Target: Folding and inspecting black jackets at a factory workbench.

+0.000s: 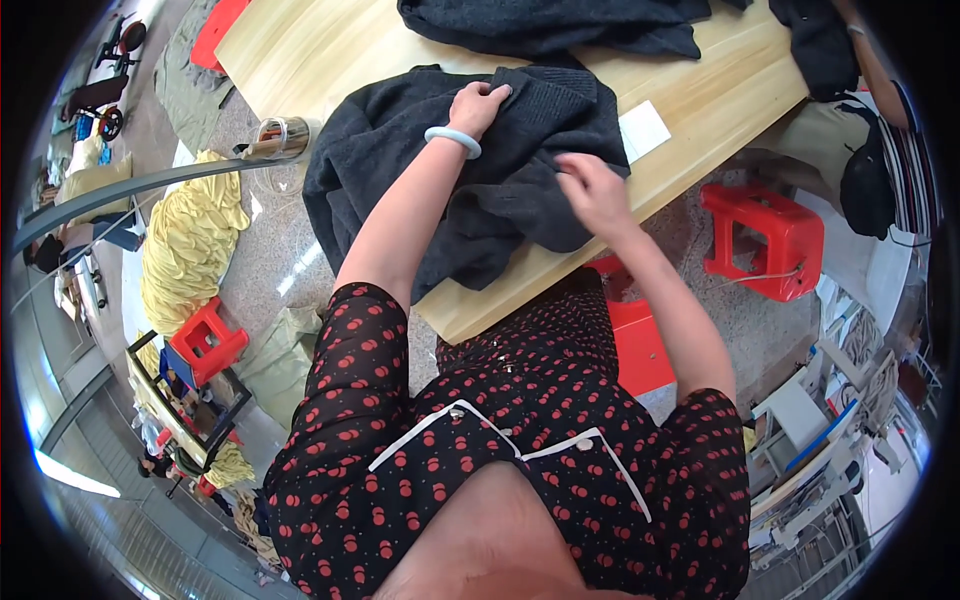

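Observation:
A dark grey knitted sweater (400, 150) lies rumpled on the wooden table in front of me, partly hanging over its near left edge. My left hand (478, 110), with a pale bangle at the wrist, pinches the sweater close to its ribbed band (555, 95). Over the sweater's right side is my right hand (597, 195), its thumb and forefinger slightly apart and pointing left. No thing shows between those fingers, and the other fingers are curled. A white sheet of paper (644, 131) lies beside the sweater on the right.
More dark garments (560, 25) lie across the far side of the table (290, 50). Red stools (765, 240) stand on the floor at the right and left. A clear container (285, 137) stands by the left edge, near yellow cloth (195, 240). Another person's arm (880, 80) reaches in at far right.

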